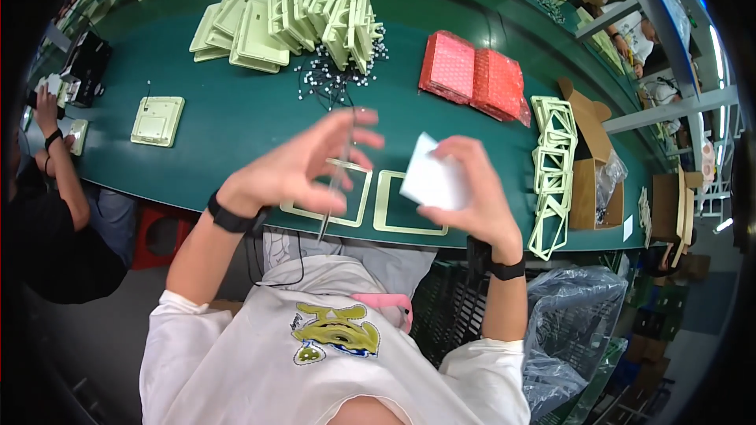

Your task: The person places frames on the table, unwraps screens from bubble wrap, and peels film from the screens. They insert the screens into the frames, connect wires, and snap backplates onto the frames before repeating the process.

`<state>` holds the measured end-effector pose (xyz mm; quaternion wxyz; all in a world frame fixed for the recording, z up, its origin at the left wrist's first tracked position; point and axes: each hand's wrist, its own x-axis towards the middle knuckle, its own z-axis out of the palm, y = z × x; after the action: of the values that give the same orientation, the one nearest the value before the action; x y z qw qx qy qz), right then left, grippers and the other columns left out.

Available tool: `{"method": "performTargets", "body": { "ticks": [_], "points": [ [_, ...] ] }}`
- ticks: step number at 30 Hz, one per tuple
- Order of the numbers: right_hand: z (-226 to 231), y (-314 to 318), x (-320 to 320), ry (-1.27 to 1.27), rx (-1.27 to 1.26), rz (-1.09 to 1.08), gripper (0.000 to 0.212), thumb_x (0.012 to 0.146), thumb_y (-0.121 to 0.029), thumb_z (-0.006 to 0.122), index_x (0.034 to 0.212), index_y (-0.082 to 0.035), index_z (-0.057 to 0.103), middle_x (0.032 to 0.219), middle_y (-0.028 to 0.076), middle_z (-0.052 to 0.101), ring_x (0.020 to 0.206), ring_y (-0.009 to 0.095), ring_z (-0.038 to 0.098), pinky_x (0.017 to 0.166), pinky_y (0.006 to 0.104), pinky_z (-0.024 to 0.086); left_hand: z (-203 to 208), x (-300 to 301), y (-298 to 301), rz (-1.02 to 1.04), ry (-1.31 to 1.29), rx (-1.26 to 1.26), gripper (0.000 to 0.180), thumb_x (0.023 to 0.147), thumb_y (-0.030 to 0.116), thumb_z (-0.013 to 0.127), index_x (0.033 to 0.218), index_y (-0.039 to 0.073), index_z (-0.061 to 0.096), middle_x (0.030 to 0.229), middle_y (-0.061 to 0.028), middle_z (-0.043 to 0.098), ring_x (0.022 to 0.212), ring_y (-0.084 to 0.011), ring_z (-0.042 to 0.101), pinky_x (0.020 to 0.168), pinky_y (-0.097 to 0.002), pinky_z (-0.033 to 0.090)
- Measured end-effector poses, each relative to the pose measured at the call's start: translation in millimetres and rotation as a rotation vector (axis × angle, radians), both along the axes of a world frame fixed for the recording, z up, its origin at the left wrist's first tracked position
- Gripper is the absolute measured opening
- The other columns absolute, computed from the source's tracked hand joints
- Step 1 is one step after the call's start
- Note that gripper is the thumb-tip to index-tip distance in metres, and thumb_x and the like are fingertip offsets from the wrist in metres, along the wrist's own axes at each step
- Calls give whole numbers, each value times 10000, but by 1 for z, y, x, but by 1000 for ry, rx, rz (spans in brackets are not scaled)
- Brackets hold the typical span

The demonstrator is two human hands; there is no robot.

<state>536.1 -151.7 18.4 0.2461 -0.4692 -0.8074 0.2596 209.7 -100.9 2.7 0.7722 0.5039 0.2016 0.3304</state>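
My left hand (295, 161) is raised over the near edge of the green table. Its thumb and curved fingers hold a thin grey flat piece (337, 181), seen nearly edge-on, so its kind is unclear. To its right, my right hand (476, 197) grips a white, flat square-cornered piece (431, 177) between thumb and fingers. Below the hands, two pale cream rectangular frames lie side by side: the left frame (367, 197) is partly hidden by my left hand, and the right frame (383, 201) is partly behind my right hand and the white piece.
Cream housings (260, 35) stand stacked at the back, beside black cables with white ends (331, 75). Red bubble-wrap packs (472, 75) lie back right, near a column of cream frames (554, 165) and a cardboard box (587, 189). One housing (157, 120) lies left, near a co-worker's arm (67, 177).
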Motion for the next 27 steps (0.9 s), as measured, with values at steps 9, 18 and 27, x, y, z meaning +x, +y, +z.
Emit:
{"method": "performTargets", "body": {
  "ticks": [9,18,27],
  "points": [
    [-30,-12,-14,-331,32,198,715,735,-226,941,1362,-91,625,1475,143,562,1306,422,571,1104,504,480,-18,28,-57,-420,864,911,1160,648,191,942,1615,-18,337,1712,-296,267,1611,-454,251,1193,-551,421],
    [-33,-16,-23,-339,-63,196,709,726,-201,947,1357,-100,637,1499,120,563,1354,353,559,1107,490,453,-27,27,-60,-439,954,988,1147,643,173,980,1592,-39,372,1708,-340,242,1610,-482,244,1110,-537,446],
    [-35,-12,-22,-320,-91,205,690,726,-184,943,1348,-102,655,1520,92,567,1352,349,564,1115,486,462,-24,27,-56,-440,909,957,1147,637,153,995,1589,-37,385,1734,-337,200,1623,-463,234,1092,-512,428]
  ]
}}
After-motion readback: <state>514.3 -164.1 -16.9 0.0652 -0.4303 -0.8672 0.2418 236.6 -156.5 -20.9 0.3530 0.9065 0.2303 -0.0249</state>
